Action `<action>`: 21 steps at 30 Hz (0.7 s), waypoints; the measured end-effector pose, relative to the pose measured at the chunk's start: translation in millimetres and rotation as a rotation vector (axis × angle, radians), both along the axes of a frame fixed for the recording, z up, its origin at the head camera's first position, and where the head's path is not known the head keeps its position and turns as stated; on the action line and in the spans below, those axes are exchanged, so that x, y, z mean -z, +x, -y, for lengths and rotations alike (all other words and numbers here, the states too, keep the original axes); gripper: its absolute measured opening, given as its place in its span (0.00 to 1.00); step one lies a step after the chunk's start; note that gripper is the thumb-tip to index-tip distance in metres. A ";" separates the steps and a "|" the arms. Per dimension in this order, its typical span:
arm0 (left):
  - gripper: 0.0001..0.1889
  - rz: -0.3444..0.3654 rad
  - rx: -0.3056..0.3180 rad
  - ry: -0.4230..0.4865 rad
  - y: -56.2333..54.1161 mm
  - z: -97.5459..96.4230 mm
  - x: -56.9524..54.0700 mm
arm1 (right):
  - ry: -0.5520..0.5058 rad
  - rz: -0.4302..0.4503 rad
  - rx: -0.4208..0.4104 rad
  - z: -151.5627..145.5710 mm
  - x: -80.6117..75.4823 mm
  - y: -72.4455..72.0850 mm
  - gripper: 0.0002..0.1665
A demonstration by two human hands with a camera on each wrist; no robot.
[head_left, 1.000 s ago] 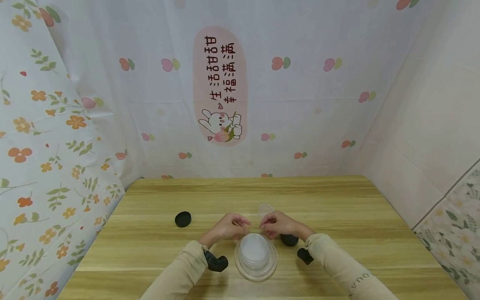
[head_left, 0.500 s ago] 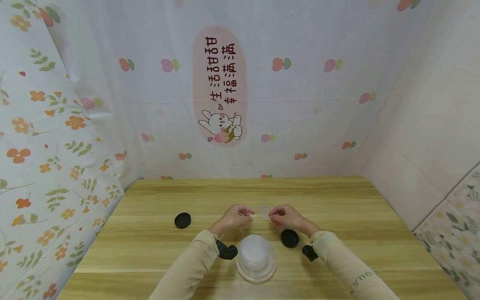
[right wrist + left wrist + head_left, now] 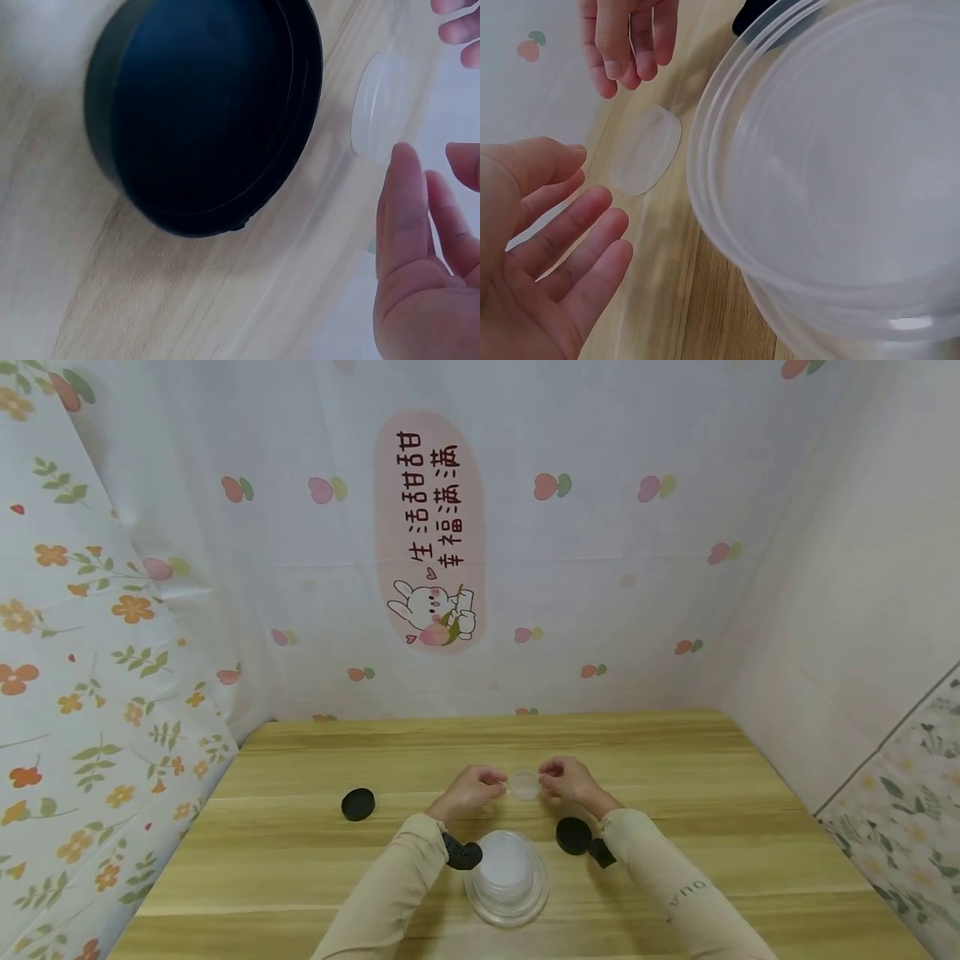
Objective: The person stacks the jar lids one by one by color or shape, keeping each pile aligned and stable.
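Observation:
A thin clear round disc (image 3: 524, 785) with a low rim lies on the table between both hands. On its left is my left hand (image 3: 474, 789); in the left wrist view its fingers (image 3: 604, 225) are spread, slightly bent and hold nothing. My right hand (image 3: 572, 782) is at the disc's right side, its fingers (image 3: 405, 202) extended near the rim; whether they touch it I cannot tell. Closer to the person, between the forearms, stands a clear round plastic container (image 3: 840, 165) on a wider round base (image 3: 508, 920).
A black round lid (image 3: 573, 836), hollow side up in the right wrist view, lies near the right wrist. Another black round lid (image 3: 358, 804) is farther left. The wooden table (image 3: 300, 868) meets patterned cloth (image 3: 615, 610) at the back.
Both hands have moved away from above the container, forward to either side of the clear disc. The black lid near the right wrist has come fully into view. The head view has shifted slightly.

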State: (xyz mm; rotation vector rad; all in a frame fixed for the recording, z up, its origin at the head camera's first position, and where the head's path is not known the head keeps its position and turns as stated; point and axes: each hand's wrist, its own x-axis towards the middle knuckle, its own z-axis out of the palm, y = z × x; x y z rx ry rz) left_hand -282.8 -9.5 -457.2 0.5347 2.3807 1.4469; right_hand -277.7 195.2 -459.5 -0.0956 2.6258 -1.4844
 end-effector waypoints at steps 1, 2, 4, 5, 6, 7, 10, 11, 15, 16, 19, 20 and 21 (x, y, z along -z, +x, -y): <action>0.14 -0.001 -0.001 0.002 -1.0 0.0 1.7 | 0.002 -0.001 0.008 0.8 1.1 -1.1 0.14; 0.14 -0.001 -0.001 0.001 -1.7 0.1 3.3 | -0.004 0.003 0.017 1.8 1.5 -1.9 0.15; 0.15 0.013 0.000 0.003 -2.3 -0.8 5.8 | 0.005 0.003 0.017 1.9 3.3 -3.1 0.16; 0.15 0.022 0.004 0.004 -2.3 -2.1 6.6 | 0.006 0.003 0.020 1.5 4.5 -3.4 0.16; 0.16 0.038 0.006 0.006 -2.3 -3.3 7.4 | 0.010 0.002 0.021 0.6 6.2 -3.9 0.16; 0.16 0.053 0.010 0.006 -2.1 -4.4 7.9 | 0.014 0.003 0.024 -0.2 8.4 -4.7 0.16; 0.18 0.067 0.028 0.004 -1.5 -7.1 6.8 | 0.018 -0.033 -0.008 -7.7 26.6 -14.8 0.16; 0.19 0.071 0.034 0.003 -1.7 -8.0 6.2 | 0.026 -0.030 -0.006 -9.7 32.3 -18.8 0.17; 0.21 0.092 0.053 0.001 -2.9 -10.2 4.4 | 0.067 -0.038 -0.029 -22.1 68.5 -44.3 0.21; 0.22 0.103 0.058 0.002 -3.4 -10.5 4.8 | 0.094 -0.027 -0.022 -23.2 74.5 -49.0 0.21; 0.23 0.131 0.061 0.012 -4.1 -11.0 5.4 | 0.077 -0.097 -0.086 -38.1 119.5 -75.2 0.21; 0.23 0.136 0.061 0.018 -4.0 -11.1 5.9 | 0.075 -0.104 -0.102 -41.1 130.6 -81.6 0.21; 0.23 0.141 0.059 0.021 -4.0 -11.3 6.6 | 0.063 -0.101 -0.119 -42.6 138.2 -86.0 0.22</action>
